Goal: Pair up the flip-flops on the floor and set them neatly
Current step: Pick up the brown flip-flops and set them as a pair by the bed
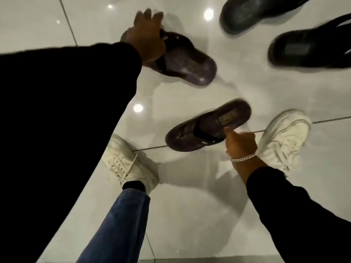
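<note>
Two brown flip-flops with black straps are over the glossy white tile floor. My left hand (pixel 147 37) holds the far brown flip-flop (pixel 188 63) by its strap, with three fingers spread above it. My right hand (pixel 240 143), a silver bracelet on its wrist, grips the near brown flip-flop (pixel 207 126) by its strap and side edge. Two black flip-flops lie at the top right: one (pixel 254 12) at the frame's top edge, the other (pixel 311 48) beside it. Whether the brown ones touch the floor is unclear.
My white sneakers stand on the floor, one (pixel 129 164) at the lower middle under a blue jeans leg, the other (pixel 284 137) at the right. Grey tile joints (pixel 332 119) cross the floor. My dark sleeve hides the left side.
</note>
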